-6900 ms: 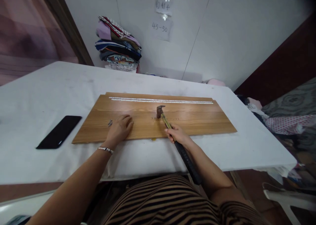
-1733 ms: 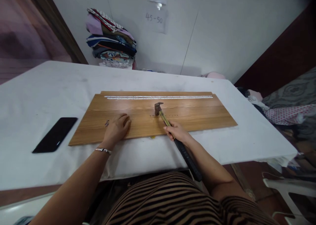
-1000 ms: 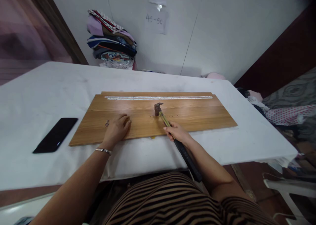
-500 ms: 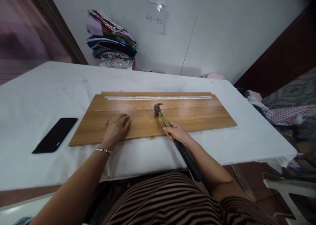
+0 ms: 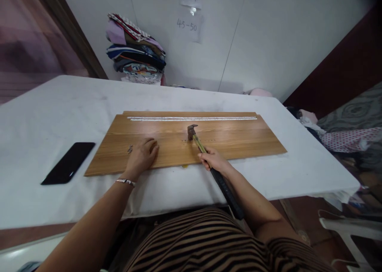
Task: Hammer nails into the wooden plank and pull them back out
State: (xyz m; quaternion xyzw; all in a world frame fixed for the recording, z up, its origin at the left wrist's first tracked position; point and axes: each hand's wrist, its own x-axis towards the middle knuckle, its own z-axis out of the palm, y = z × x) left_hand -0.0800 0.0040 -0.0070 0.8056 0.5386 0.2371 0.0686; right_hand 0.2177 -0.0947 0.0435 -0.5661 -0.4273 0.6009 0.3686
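A long wooden board (image 5: 238,138) lies on a white table (image 5: 44,120). My right hand (image 5: 215,160) is closed round the shaft of a claw hammer (image 5: 193,134) whose head rests on the board by a row of small nail marks (image 5: 205,140). My left hand (image 5: 143,154) lies flat on the board, fingers stretched out, pressing it down. A few small nails (image 5: 130,148) sit on the board just left of that hand.
A black phone (image 5: 68,162) lies on the table to the left. A thin metal strip (image 5: 191,118) runs along the board's far edge. Folded fabrics (image 5: 135,49) are stacked against the wall. Cloth piles (image 5: 343,140) and a white plastic chair (image 5: 352,232) stand to the right.
Almost nothing has moved. The hammer head stays on the board at the same spot and both hands keep their places; only the view shifts slightly.
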